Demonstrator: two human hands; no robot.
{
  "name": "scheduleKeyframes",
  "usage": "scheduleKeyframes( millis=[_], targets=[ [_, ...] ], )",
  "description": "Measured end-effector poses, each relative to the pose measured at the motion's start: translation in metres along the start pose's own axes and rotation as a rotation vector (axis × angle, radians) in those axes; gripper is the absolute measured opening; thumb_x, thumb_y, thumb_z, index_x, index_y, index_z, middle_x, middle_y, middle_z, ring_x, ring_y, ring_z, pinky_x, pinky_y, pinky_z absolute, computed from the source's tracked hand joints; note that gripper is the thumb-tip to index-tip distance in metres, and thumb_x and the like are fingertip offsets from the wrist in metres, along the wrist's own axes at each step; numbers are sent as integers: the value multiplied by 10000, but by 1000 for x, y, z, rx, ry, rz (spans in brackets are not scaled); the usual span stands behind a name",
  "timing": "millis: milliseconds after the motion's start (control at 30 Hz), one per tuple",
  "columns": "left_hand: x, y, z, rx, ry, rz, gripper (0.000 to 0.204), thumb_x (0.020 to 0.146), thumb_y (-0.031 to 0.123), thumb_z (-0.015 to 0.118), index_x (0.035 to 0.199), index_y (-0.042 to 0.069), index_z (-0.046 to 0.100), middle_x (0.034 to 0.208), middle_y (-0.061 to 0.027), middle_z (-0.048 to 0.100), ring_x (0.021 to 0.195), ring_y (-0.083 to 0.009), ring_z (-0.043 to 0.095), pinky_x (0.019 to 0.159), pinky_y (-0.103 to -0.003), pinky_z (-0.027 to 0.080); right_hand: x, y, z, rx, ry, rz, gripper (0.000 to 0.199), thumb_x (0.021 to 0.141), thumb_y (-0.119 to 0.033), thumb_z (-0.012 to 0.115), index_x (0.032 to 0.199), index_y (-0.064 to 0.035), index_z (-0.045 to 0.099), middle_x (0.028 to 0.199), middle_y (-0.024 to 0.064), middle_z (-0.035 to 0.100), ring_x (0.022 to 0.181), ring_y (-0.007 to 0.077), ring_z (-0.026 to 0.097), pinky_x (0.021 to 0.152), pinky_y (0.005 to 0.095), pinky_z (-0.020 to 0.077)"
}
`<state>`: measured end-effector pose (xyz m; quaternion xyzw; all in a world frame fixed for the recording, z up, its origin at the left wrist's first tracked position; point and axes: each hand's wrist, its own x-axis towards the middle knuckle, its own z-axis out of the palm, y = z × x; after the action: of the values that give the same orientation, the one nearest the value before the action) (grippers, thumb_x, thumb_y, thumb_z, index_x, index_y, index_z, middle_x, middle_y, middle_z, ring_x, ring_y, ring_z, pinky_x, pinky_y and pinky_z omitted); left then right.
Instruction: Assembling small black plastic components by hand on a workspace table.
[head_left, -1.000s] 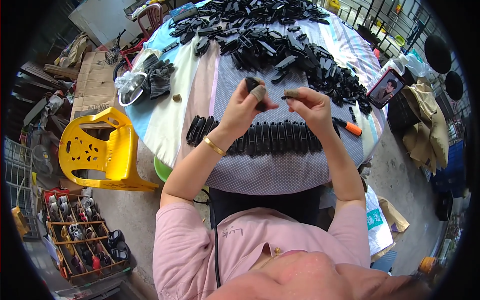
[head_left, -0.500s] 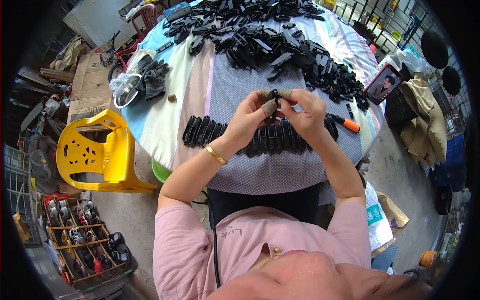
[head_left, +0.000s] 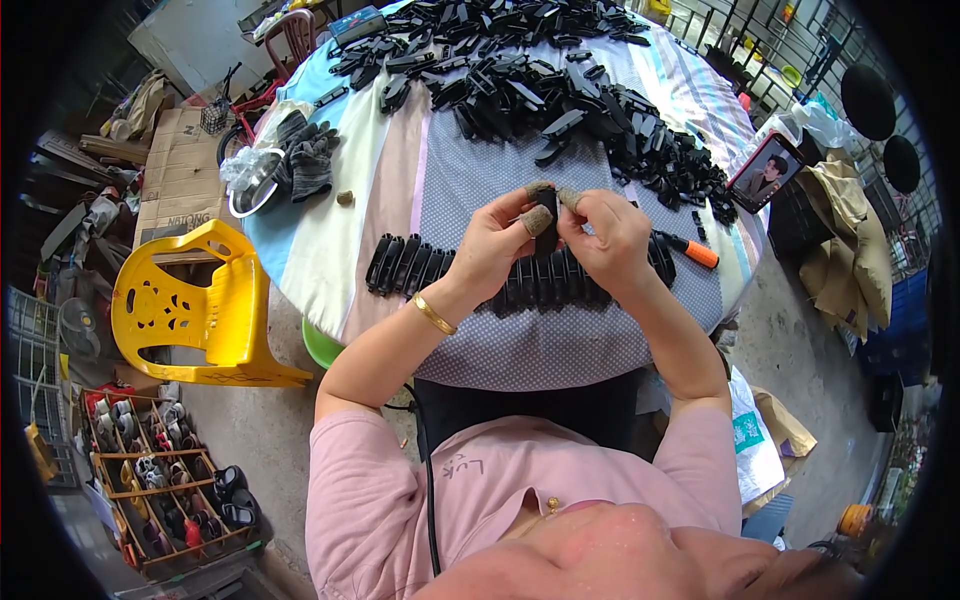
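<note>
Between my two hands, above the near part of the table, is a small dark black plastic piece point(head_left: 546, 220), held upright. My left hand point(head_left: 500, 232) is closed, pinching it between thumb and fingers from the left. My right hand point(head_left: 608, 240) is closed too, its thumb and forefinger at the piece's right side. Tan cloth finger sleeves point(head_left: 537, 221) cover some fingertips. Just below the hands runs a row of black plastic parts point(head_left: 555, 282), lined up side by side and partly hidden by my wrists. A tool with an orange handle point(head_left: 700, 252) lies right of the row.
A large heap of black parts point(head_left: 510, 90) covers the table's far side. A phone point(head_left: 768, 172) stands at the right edge. At the left are a metal bowl point(head_left: 256, 190), dark gloves point(head_left: 308, 155) and a loose finger sleeve point(head_left: 345, 198). A yellow chair point(head_left: 235, 320) stands left.
The piece in my hands has been turned, now showing a broader dark face. My right fingers have drawn slightly back to the right; the left hand stays nearly in place.
</note>
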<state>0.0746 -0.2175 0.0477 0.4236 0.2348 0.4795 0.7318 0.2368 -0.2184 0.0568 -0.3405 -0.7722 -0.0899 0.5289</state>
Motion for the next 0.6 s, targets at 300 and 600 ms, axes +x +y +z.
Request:
scheduleKeyframes(
  millis=[300, 600],
  targets=[
    [2, 4, -7, 10, 47, 9, 296, 879, 100, 555, 1160, 10, 536, 978, -32, 602, 826, -95, 599, 708, -221, 520, 3, -1, 2, 33, -90, -43, 141, 704, -12, 644, 837, 21, 609, 810, 124, 612, 674, 258, 607, 567, 318, 488],
    [0, 12, -6, 44, 77, 58, 270, 866, 110, 577, 1114, 4, 572, 929, -26, 617, 813, -62, 583, 705, -210, 511, 8, -10, -2, 12, -247, -116, 206, 816, -134, 576, 899, 54, 589, 981, 165, 564, 846, 310, 578, 701, 377, 482]
  ],
)
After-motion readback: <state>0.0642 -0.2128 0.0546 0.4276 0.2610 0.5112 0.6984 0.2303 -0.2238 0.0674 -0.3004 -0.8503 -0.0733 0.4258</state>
